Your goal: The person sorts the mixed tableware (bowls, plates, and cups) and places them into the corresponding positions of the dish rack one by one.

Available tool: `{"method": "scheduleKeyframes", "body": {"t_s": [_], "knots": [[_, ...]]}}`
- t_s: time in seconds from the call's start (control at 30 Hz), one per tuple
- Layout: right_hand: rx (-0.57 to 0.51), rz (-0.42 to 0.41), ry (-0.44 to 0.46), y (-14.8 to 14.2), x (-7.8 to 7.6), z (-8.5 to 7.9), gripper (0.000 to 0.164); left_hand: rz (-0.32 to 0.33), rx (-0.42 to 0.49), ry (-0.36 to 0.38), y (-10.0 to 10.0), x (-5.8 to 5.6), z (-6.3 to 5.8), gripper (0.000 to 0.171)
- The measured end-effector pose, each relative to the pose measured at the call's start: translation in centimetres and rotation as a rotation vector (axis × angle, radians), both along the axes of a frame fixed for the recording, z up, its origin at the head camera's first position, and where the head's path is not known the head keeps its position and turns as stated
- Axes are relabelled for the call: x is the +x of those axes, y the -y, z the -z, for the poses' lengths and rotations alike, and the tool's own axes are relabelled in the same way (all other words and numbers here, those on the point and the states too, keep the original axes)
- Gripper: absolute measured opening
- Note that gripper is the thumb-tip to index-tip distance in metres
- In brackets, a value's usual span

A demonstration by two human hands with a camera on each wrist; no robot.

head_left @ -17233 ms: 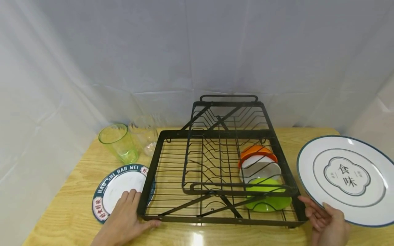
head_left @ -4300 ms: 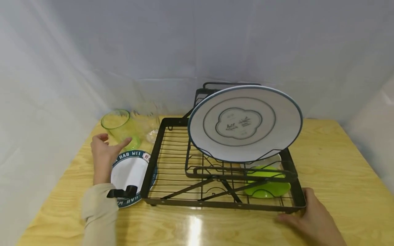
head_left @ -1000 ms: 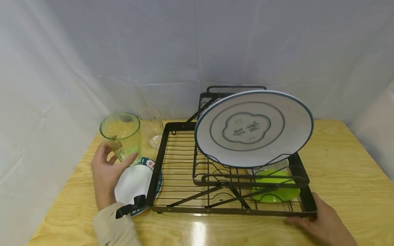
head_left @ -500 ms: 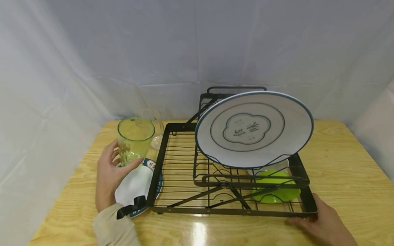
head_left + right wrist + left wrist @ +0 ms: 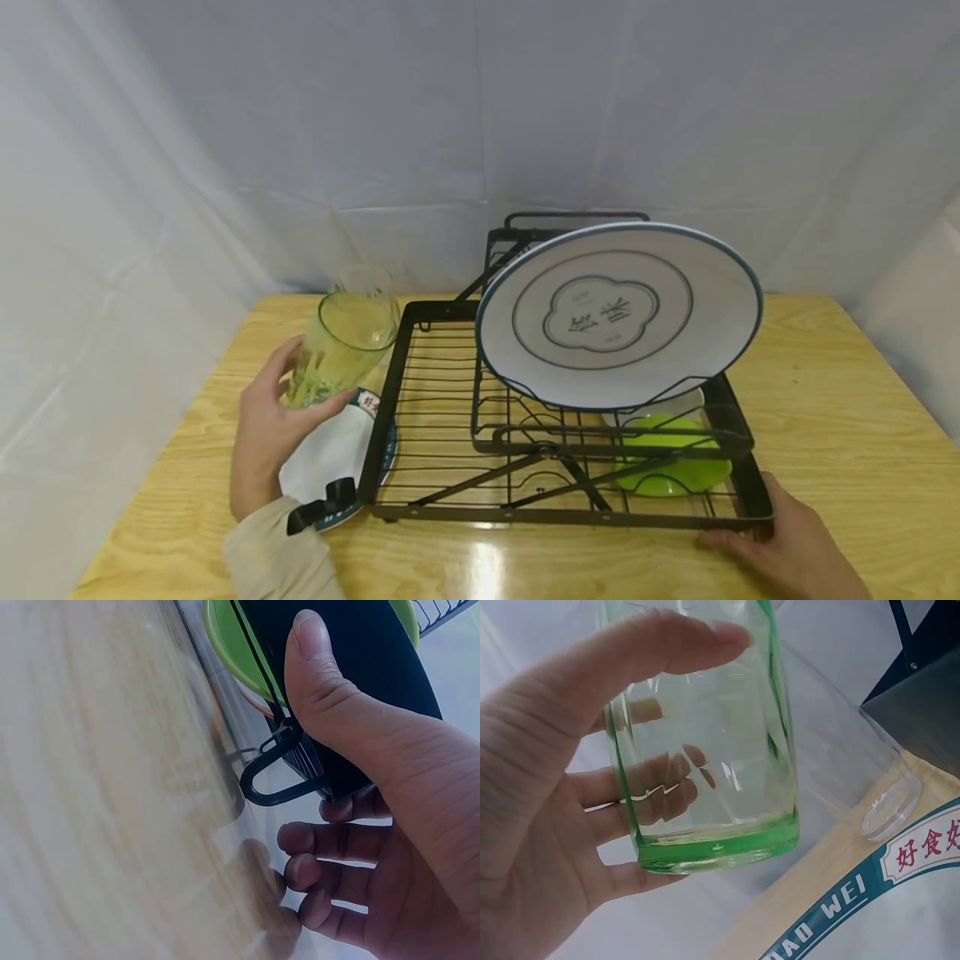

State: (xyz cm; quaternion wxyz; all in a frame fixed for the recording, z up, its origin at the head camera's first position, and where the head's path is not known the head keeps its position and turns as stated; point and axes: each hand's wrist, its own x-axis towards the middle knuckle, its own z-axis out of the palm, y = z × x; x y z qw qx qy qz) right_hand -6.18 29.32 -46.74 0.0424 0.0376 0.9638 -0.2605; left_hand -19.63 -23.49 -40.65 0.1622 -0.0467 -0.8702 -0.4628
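Observation:
My left hand (image 5: 262, 433) holds a green-tinted drinking glass (image 5: 348, 342), thumb on one side and fingers round the other. The glass leans to the right above a small teal-rimmed plate (image 5: 330, 454); its thick base (image 5: 720, 851) shows in the left wrist view. At the front right corner of a black two-tier dish rack (image 5: 622, 518), my right hand (image 5: 798, 542) grips the frame. In the right wrist view its thumb (image 5: 322, 682) lies on the black frame, the other fingers curled on the far side. A large white plate (image 5: 600, 321) leans in the upper tier.
A clear glass (image 5: 889, 802) stands behind the green one, close to the rack's left side. Under the upper tier sit a green bowl (image 5: 675, 475) and a white bowl (image 5: 686, 406). A pale curtain (image 5: 375, 125) hangs behind the wooden table (image 5: 840, 400).
The large plate, earlier at the right by my right hand, now stands in the rack. My left hand has taken up the green glass, moved it right and tilted it. My right hand stays put lately.

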Motion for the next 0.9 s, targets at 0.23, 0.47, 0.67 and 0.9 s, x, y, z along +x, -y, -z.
{"method": "scheduleKeyframes", "body": {"t_s": [0.23, 0.47, 0.67, 0.9], "knots": [[-0.004, 0.003, -0.003, 0.05, 0.08, -0.09, 0.093, 0.020, -0.026, 0.015, -0.30, -0.04, -0.07, 0.084], [-0.013, 0.002, -0.012, 0.12, 0.06, -0.21, 0.091, 0.001, -0.029, -0.001, -0.33, -0.06, -0.26, 0.084], [-0.002, -0.005, -0.032, 0.13, 0.02, -0.16, 0.090, -0.014, -0.030, 0.002, -0.41, 0.05, -0.45, 0.086], [-0.005, 0.000, -0.017, 0.09, -0.03, 0.05, 0.091, -0.011, -0.029, 0.012, -0.45, 0.13, -0.45, 0.086]]}}
